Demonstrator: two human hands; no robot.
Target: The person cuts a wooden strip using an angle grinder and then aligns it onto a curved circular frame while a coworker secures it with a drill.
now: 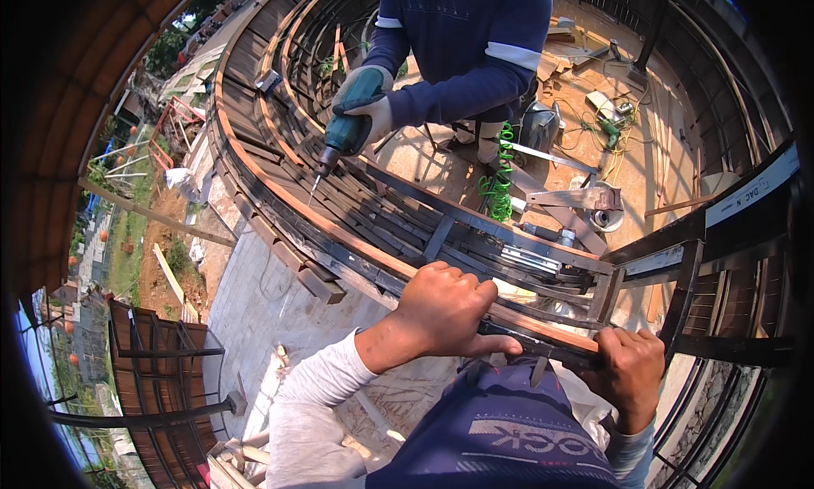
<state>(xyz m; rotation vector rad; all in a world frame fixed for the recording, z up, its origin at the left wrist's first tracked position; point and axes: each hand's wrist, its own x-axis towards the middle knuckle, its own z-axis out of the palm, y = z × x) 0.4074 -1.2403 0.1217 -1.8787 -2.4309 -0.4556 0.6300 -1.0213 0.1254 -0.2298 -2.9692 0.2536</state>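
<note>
A curved wooden strip point(543, 323) lies along the top of a dark curved metal frame point(356, 275) and bends away to the far left. My left hand point(448, 309) is wrapped over this strip, thumb pointing right. Farther right, close to the strip's end, my right hand point(629, 369) grips it too, fingers curled over the top. Across the frame, a co-worker in a dark blue long-sleeved top point(466, 44) holds a teal power drill point(350, 120) in gloved hands. Its thin bit points down at the same strip; whether the tip touches is hard to tell.
Beyond the frame lie a handsaw point(581, 197), a white bucket point(607, 218), a green coiled hose point(500, 184) and a green power tool point(610, 135) among cords. Dark uprights point(682, 298) stand close on my right. A metal post point(153, 419) juts in at lower left.
</note>
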